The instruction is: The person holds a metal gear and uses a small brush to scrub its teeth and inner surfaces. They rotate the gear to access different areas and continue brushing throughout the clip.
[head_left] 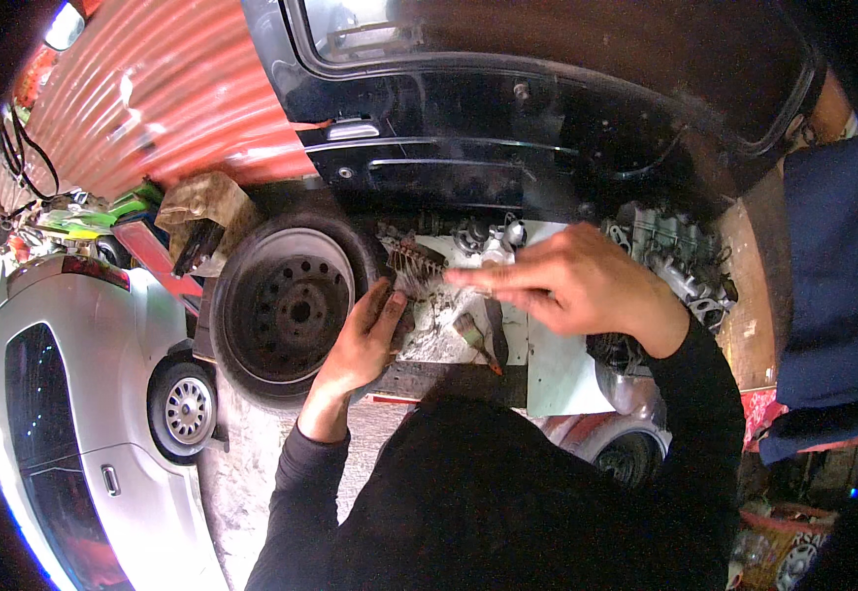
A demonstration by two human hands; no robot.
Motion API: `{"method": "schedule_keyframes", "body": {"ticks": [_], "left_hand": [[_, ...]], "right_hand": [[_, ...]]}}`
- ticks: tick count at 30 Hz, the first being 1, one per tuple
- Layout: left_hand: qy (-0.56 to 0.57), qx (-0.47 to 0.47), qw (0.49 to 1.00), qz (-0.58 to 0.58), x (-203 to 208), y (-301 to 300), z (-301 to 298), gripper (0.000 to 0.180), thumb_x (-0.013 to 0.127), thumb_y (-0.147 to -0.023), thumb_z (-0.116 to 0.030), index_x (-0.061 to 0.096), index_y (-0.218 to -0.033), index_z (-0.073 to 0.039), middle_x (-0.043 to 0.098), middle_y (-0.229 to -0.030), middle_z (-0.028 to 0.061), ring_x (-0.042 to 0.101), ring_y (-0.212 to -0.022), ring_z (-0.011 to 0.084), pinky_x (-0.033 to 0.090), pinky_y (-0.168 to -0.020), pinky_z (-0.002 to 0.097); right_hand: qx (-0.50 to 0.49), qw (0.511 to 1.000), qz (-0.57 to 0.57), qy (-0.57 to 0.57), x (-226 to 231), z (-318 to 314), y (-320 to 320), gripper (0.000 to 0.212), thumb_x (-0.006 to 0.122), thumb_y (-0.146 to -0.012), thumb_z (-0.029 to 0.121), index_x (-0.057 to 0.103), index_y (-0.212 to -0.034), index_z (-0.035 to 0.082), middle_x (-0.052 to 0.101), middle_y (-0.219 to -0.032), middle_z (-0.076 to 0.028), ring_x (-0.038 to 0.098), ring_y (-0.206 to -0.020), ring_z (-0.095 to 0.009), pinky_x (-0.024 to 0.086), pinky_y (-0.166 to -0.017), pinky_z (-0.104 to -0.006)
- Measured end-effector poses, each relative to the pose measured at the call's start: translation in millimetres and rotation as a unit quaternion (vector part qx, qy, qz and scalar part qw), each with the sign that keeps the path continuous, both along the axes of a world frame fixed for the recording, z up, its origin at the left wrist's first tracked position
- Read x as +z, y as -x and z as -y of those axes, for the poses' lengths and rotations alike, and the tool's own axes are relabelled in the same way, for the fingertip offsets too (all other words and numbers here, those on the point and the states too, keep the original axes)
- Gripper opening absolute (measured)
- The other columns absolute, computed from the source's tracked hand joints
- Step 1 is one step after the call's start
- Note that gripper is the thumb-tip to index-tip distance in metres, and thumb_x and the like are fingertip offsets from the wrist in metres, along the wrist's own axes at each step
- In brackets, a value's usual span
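Observation:
My left hand (375,330) is closed round a dark metal part with a row of thin ribs (417,264), thumb on its near side. To its right, my right hand (577,281) reaches in with the forefinger stretched toward the ribs. Its other fingers are curled, and motion smears the fingertips, so anything pinched there cannot be made out. Beneath both hands lies a white, grime-stained work surface (439,335). On it rest a dark slim tool (496,330) and a greenish piece with an orange tip (472,337). Small silvery metal parts (508,234) sit just beyond.
A steel wheel with tyre (296,305) stands left of my left hand. Engine parts (675,256) lie at the right, by a wooden board (756,266). A dark vehicle panel (449,148) spans the far side. A silver car (104,424) stands at the left.

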State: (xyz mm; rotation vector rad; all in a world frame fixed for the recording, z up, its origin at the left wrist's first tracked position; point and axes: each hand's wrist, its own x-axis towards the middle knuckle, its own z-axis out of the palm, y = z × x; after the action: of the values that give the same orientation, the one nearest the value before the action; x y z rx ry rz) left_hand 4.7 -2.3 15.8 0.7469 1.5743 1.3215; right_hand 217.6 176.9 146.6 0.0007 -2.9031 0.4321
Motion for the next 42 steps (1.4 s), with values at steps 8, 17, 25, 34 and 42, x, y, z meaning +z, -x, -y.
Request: {"method": "schedule_keyframes", "body": {"ticks": [8,17,25,34,42], "left_hand": [[-0.032,0.019,0.992,-0.123,-13.5,5.2,2.8,0.067,0.055,-0.107,-0.037,0.039,-0.148,0.013,0.057,-0.140,0.0245,0.056,-0.126,0.0228,0.044,-0.105,0.0314],[-0.040,0.008,0.997,-0.065,2.0,-1.6,1.5,0.061,0.054,-0.108,-0.029,0.036,-0.148,0.015,0.058,-0.139,0.0247,0.054,-0.130,0.0228,0.042,-0.108,0.0310],[-0.065,-0.013,0.985,-0.158,10.1,-6.9,0.9,0.056,0.055,-0.107,-0.018,0.035,-0.146,0.017,0.056,-0.141,0.0272,0.053,-0.130,0.0227,0.042,-0.109,0.0320],[-0.106,0.006,0.979,-0.175,15.5,-9.2,-3.7,0.054,0.057,-0.106,-0.016,0.037,-0.143,0.019,0.059,-0.136,0.0310,0.057,-0.129,0.0253,0.043,-0.109,0.0325],[-0.122,-0.029,0.973,-0.195,13.7,-6.6,-5.2,0.053,0.061,-0.103,-0.015,0.042,-0.138,0.019,0.060,-0.135,0.0322,0.059,-0.127,0.0290,0.046,-0.106,0.0347]], "right_hand": [[-0.012,0.999,0.006,0.036,-26.2,-7.3,4.4,0.052,0.064,-0.094,0.013,0.061,-0.140,0.037,0.071,-0.078,-0.013,0.065,-0.057,-0.027,0.051,-0.056,-0.0396],[0.004,0.995,-0.083,0.056,-29.4,-10.7,9.5,0.050,0.066,-0.094,0.014,0.063,-0.140,0.033,0.067,-0.071,-0.011,0.064,-0.057,-0.025,0.050,-0.056,-0.0396],[-0.022,0.997,-0.012,0.072,-17.2,-4.6,3.2,0.046,0.062,-0.097,0.024,0.061,-0.139,0.041,0.067,-0.070,-0.016,0.066,-0.059,-0.032,0.053,-0.060,-0.0471],[-0.053,0.996,-0.068,0.032,-22.8,-10.6,0.6,0.053,0.063,-0.095,0.023,0.056,-0.145,0.040,0.066,-0.071,-0.015,0.065,-0.059,-0.032,0.054,-0.058,-0.0439],[-0.027,1.000,-0.001,0.001,-24.7,-7.7,3.4,0.051,0.066,-0.094,0.012,0.063,-0.140,0.036,0.066,-0.066,-0.009,0.055,-0.048,-0.027,0.050,-0.054,-0.0410]]}}
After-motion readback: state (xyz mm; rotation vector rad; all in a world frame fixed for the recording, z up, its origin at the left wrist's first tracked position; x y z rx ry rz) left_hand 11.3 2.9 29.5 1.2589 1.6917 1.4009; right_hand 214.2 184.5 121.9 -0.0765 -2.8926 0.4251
